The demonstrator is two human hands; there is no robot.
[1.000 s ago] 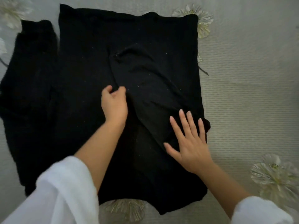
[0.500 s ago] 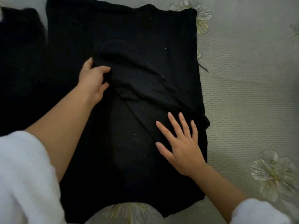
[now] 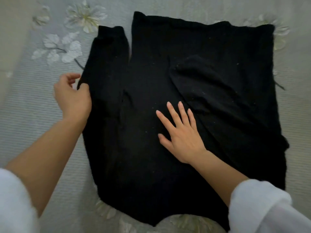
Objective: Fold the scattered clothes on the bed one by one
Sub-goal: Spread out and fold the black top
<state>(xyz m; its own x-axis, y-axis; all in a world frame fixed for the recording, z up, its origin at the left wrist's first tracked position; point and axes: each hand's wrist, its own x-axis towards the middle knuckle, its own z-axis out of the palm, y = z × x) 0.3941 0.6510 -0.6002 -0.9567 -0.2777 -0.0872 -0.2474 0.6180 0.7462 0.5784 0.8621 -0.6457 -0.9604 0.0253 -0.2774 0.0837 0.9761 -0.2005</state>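
A black sweater (image 3: 185, 47) lay flat across the middle of a floral grey bedspread (image 3: 33, 118), its folded sleeve (image 3: 210, 84) crossing the body. The left hand (image 3: 72, 96) pinched the outer edge of the outstretched sleeve (image 3: 107, 64) nearer the bed's left side. The right hand (image 3: 181, 132) pressed flat on the sweater's centre, fingers spread.

Left sleeve (image 3: 15, 199): white, soft-looking, outline blurred (weave cannot be made out). Right sleeve (image 3: 262, 207): white, thin cloth, creased in loose folds, faintly sheer towards its lower edge. Each sleeve ends partway up its arm; left forearm (image 3: 47, 157) and right forearm (image 3: 220, 172) are bare below. Left hand (image 3: 72, 96) and right hand (image 3: 181, 133) are bare. Right-hand nails are pale and rounded.
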